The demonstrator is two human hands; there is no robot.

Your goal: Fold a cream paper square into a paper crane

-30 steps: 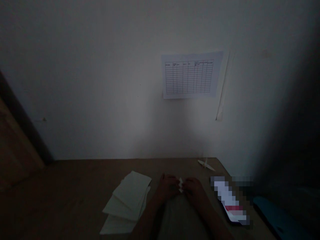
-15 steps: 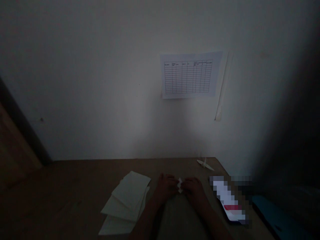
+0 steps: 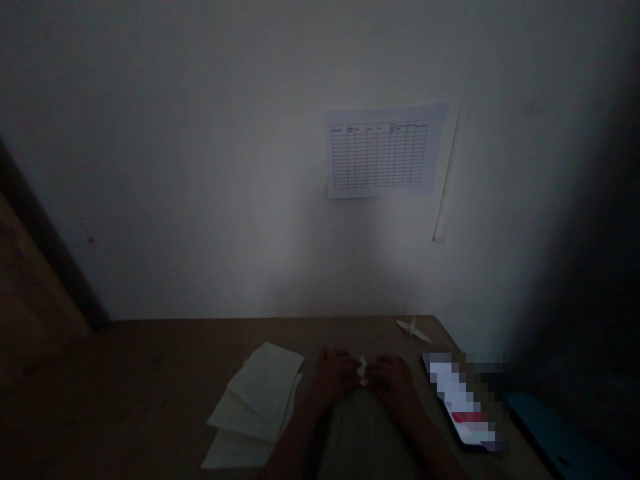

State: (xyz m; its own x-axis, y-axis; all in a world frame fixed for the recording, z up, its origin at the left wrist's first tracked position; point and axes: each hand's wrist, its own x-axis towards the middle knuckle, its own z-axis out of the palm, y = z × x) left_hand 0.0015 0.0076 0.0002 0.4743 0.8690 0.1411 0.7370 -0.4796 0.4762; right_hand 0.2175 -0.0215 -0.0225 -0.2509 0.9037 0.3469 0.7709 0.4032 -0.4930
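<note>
A small white folded paper (image 3: 363, 371) lies between my two hands near the middle of the table. My left hand (image 3: 336, 375) grips its left side, fingers closed at the paper's edge. From the other side my right hand (image 3: 393, 379) pinches the right edge, its fingers bent over it. Both hands rest low over the tabletop, and the fingers hide most of the paper. The picture is dark, so the fold lines cannot be made out.
Several pale paper sheets (image 3: 255, 407) overlap left of my forearms on the wooden table (image 3: 150, 373). A folded paper crane (image 3: 414, 331) sits at the back right. Nearer is a phone (image 3: 463, 407) with its screen lit; a teal object (image 3: 555, 433) is beyond the right edge.
The whole view has shifted slightly, so things appear a little farther right. Both hands keep hold of the small paper, with hardly any movement.
</note>
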